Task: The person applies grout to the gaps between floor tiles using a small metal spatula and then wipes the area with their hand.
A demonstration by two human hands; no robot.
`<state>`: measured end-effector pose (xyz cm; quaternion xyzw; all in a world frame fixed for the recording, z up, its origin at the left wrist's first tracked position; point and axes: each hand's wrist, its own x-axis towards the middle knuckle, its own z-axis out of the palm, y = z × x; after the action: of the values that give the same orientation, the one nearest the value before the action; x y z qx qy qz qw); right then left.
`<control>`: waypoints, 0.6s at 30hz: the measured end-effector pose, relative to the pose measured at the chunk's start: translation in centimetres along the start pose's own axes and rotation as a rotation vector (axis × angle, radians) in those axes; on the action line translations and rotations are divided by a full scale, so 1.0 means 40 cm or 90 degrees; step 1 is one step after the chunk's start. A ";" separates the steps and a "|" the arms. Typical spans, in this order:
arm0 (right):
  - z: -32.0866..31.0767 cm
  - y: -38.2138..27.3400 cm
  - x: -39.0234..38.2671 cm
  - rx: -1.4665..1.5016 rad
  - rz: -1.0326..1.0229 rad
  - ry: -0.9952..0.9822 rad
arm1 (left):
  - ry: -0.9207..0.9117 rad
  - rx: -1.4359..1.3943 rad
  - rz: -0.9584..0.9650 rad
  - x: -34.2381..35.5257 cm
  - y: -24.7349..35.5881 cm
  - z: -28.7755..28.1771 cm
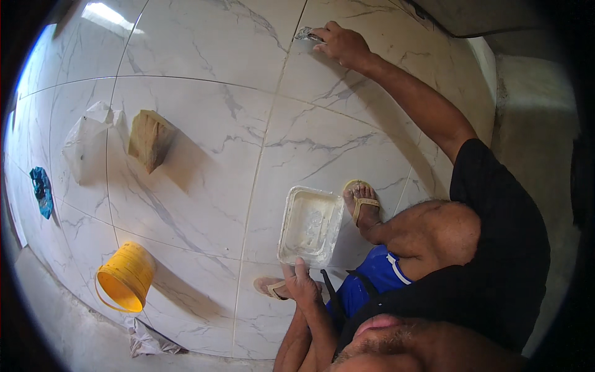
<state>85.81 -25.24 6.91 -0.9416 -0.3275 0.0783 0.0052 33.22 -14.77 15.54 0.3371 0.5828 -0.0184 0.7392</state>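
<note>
My right hand (343, 45), at the end of an outstretched arm, is closed on a small grey-white smeared piece (307, 34); its exact kind is too small to tell. That piece touches the floor at a joint between marble-look tiles (204, 155). Close to my body, my left hand (302, 286) grips the near rim of a rectangular tray (285, 230), thumb over the edge. Whitish paste (313, 226) coats the inside of the tray, which lies beside my sandalled foot (365, 208).
To the left stand a yellow bucket (127, 276) tipped on its side and a brownish block-like package (149, 139). A clear plastic bag (87, 142), a blue crumpled wrapper (41, 192) and a whitish bag (149, 341) lie farther out. A wall (533, 111) borders the right.
</note>
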 end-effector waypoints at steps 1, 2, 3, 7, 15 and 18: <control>-0.002 0.008 -0.006 0.023 0.011 0.007 | -0.005 0.011 0.013 0.007 -0.015 -0.014; -0.003 0.012 -0.008 0.024 0.011 0.008 | -0.010 0.022 0.027 0.011 -0.022 -0.022; -0.002 0.020 -0.012 0.049 0.027 0.014 | -0.011 0.022 0.026 0.008 -0.017 -0.016; 0.013 0.059 -0.012 0.096 0.013 0.086 | -0.006 -0.011 0.027 -0.001 0.003 0.013; 0.086 0.072 0.090 0.556 0.078 -0.024 | -0.025 -0.032 0.031 0.003 -0.003 0.003; 0.105 0.081 0.127 0.666 0.069 -0.058 | -0.028 -0.052 0.068 0.006 -0.014 0.012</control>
<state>91.10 -24.84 1.82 -0.8244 -0.1953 0.2721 0.4562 33.47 -15.36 15.13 0.3369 0.5481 0.0375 0.7647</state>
